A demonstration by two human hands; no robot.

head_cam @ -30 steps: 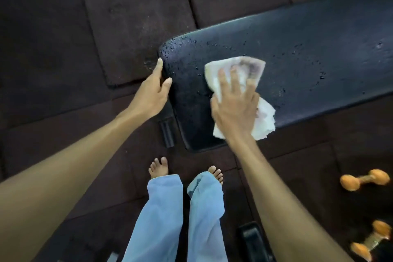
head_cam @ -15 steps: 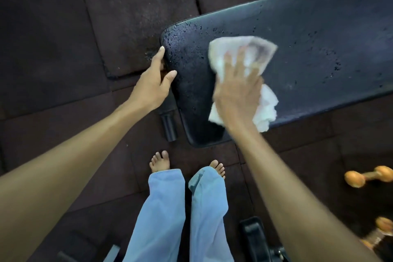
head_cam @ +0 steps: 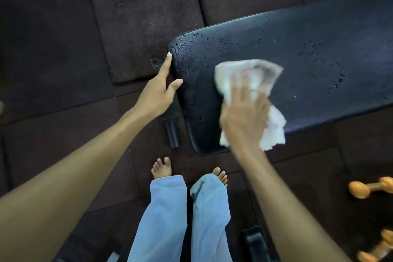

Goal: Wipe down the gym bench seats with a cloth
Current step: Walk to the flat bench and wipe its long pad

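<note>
At the left of the frame dark rubber floor tiles (head_cam: 146, 27) lay under the bench's end. Just right of them, at centre left, the left hand (head_cam: 158, 91) was open, its fingers laid along the end edge of the bench seat (head_cam: 319, 66) and the thumb resting on top, bracing rather than gripping. The seat ran from centre to the upper right edge: black padded vinyl, beaded with droplets thickest near that end and scattered further right. Right of centre, the right hand (head_cam: 244, 117) pressed flat, fingers spread, on a crumpled white cloth (head_cam: 253, 83) lying on the seat's near half (its lower corner hung over the near edge). The hand was blurred, so I judged it mid-stroke. The risk, as I saw it: the wet vinyl could let the palm slide off the near edge, or the overhanging cloth could slip free. At lower right, orange dumbbells (head_cam: 370, 187) lay on the floor, a tripping hazard for the bare feet (head_cam: 162, 168).
</note>
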